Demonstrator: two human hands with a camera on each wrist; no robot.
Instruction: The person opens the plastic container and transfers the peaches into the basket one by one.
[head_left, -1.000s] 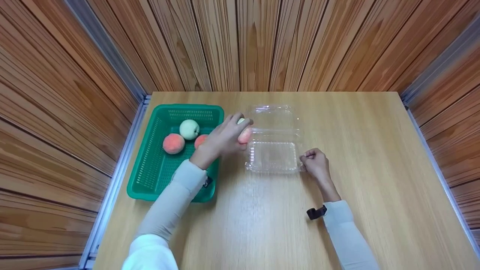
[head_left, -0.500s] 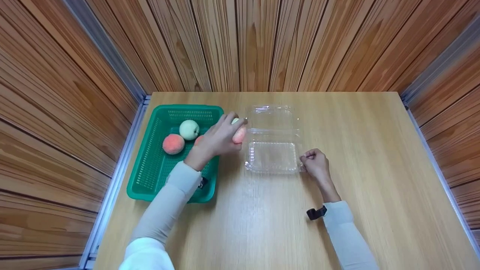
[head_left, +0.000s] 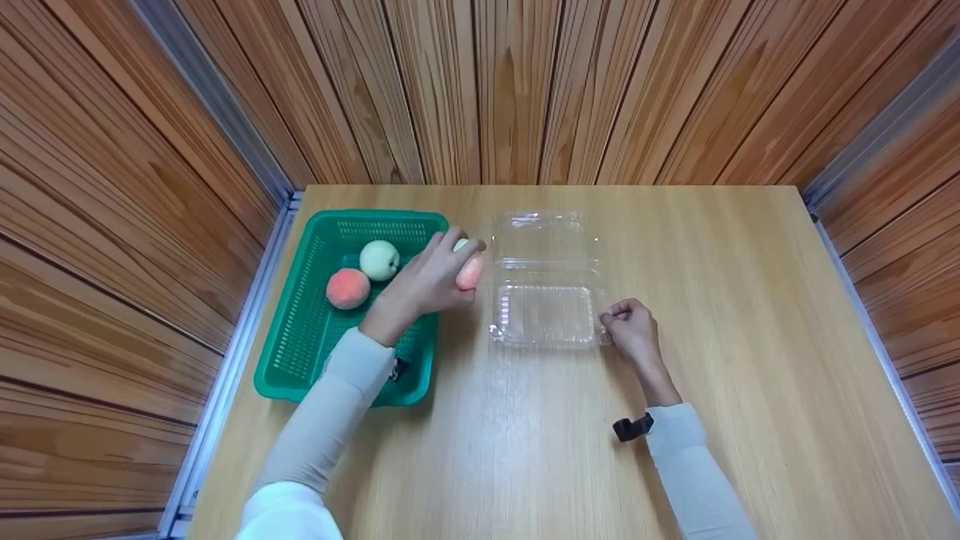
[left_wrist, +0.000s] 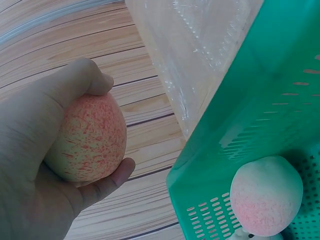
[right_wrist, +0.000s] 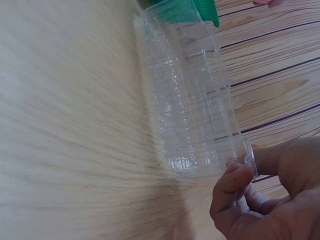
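Note:
My left hand grips a red-and-pale-yellow peach, thumb on one side and fingers on the other. Seen from the head, that hand overlaps the right rim of a green basket. A pink peach and a pale greenish-white one lie in the basket; the hand and forearm cover part of its inside. To the right stands a clear plastic clamshell box, its lid folded back away from me. Finger and thumb of my right hand pinch the tab at the box's near right corner.
A wooden table carries everything. Wood-patterned panels rise behind it and on both sides, with metal rails along the side edges. A black wrist strap sits at my right cuff.
My left hand, still gripping the peach, has drawn left from the clamshell's edge toward the basket, and now covers a third peach there. The right hand has stayed at the tab.

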